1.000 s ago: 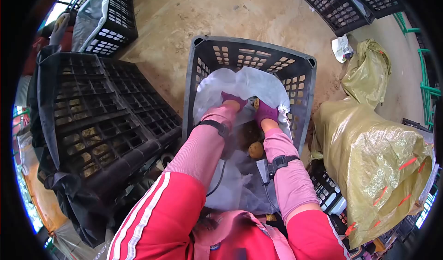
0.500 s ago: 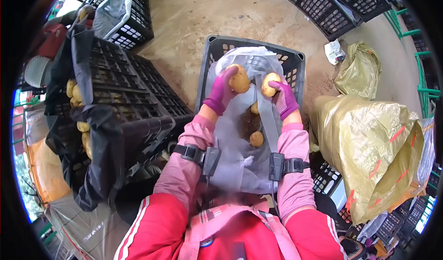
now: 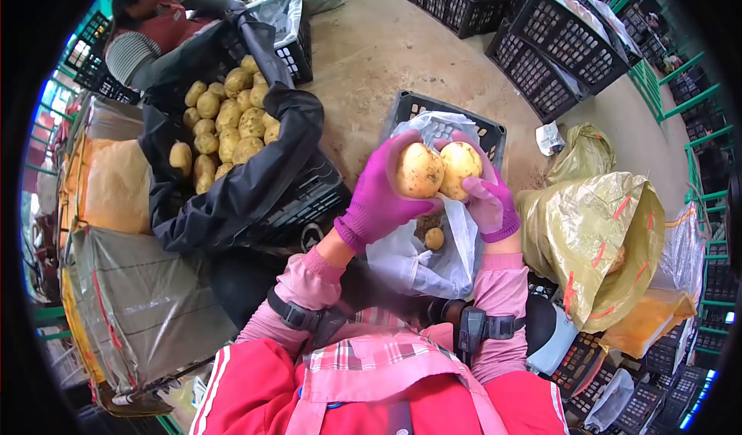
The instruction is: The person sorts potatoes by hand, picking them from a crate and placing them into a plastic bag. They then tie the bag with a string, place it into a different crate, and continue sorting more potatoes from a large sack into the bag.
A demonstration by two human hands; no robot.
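My left hand [image 3: 384, 192], in a purple glove, is closed round a large yellow potato [image 3: 418, 172]. A second potato [image 3: 461, 168] is gripped by my gloved right hand [image 3: 493, 197]. The two potatoes are held up side by side, close together, over a black plastic crate [image 3: 399, 113]. A translucent plastic liner [image 3: 389, 259] covers the inside of that crate. Low in the liner, beneath my hands, lies a small potato [image 3: 434, 239]; my hands hide much of the crate's inside.
To my left, a black-lined crate [image 3: 301, 203] holds a heap of potatoes [image 3: 228, 126]. A person [image 3: 166, 25] is beyond it. Stacked black crates [image 3: 564, 41] stand at the far right. A yellowish woven sack [image 3: 583, 234] lies at my right, with a smaller sack [image 3: 581, 153] behind it.
My view has swung left, bringing the potato heap into sight. Both hands, still holding potatoes, are raised nearer to me, and the two potatoes have come together.
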